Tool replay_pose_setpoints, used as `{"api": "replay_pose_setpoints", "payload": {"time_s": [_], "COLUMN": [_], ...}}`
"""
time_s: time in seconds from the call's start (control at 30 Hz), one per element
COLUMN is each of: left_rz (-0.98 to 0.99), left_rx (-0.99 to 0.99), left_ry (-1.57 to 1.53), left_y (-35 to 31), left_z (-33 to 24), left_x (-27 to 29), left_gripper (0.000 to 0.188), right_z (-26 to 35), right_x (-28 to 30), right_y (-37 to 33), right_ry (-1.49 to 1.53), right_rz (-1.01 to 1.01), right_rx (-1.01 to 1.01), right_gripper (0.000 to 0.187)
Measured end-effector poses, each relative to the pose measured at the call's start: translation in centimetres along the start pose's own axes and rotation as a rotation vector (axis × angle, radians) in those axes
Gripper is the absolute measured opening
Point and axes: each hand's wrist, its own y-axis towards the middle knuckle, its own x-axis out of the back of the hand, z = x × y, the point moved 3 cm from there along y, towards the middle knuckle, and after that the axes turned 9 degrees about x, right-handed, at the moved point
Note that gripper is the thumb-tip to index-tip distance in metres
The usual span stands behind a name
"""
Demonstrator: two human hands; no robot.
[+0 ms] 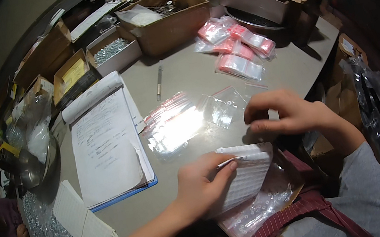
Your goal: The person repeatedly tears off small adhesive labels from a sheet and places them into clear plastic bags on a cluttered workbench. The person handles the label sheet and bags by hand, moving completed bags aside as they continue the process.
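Note:
My left hand (pixel 205 178) pinches the upper edge of a white tray-like sheet with a grid pattern (pixel 246 172), tilted over my lap. My right hand (pixel 282 113) hovers at the table's near edge, thumb and fingertips drawn together; what they hold, if anything, is too small to make out. Just beyond it lie flat clear zip bags (pixel 222 107), one with a small ring-shaped piece inside. To their left spreads a shiny row of overlapping zip bags with red strips (pixel 173 124). Below the sheet, an open carton (pixel 295 191) holds clear plastic with many small white rings (pixel 256 215).
A clipboard with written pages (pixel 107 147) lies left, a pen (pixel 159 81) beyond it. Bundled red-and-clear bags (pixel 236 48) sit at the back right. Cartons of metal parts (pixel 164 27) line the far edge. Screws in plastic (pixel 50 227) and a metal bowl (pixel 37 169) occupy the left.

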Motion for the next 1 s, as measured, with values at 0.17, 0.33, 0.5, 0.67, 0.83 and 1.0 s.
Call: {"api": "replay_pose_setpoints", "payload": {"time_s": [0.17,0.33,0.5,0.67,0.83,1.0], "left_rz": [-0.054,-0.053,-0.02,-0.032,-0.002,0.009], "left_rx": [0.052,0.109,0.278,0.32,0.254,0.243], "left_ry": [0.042,0.012,-0.226,-0.297,-0.185,-0.136], "left_y": [-0.3,-0.1,-0.2,-0.1,0.1,0.1], "left_z": [0.2,0.2,0.5,1.0,0.9,1.3], "left_x": [0.2,0.3,0.3,0.5,0.5,0.4], "left_gripper": [0.016,0.016,0.018,0.02,0.02,0.021], "right_z": [2.8,2.6,2.5,0.6,-5.7,-7.1], "right_x": [-1.6,-2.9,-3.7,-0.6,2.3,2.2], "right_y": [-2.5,-4.1,-4.8,-4.2,-1.9,-1.0], "right_ry": [-0.102,-0.254,-0.349,-0.183,-0.22,-0.306], "right_rz": [0.102,-0.015,-0.114,-0.247,-0.052,-0.046], "right_rx": [0.057,0.094,0.138,0.113,-0.324,-0.34], "right_gripper": [0.02,0.023,0.023,0.016,0.021,0.029]}}
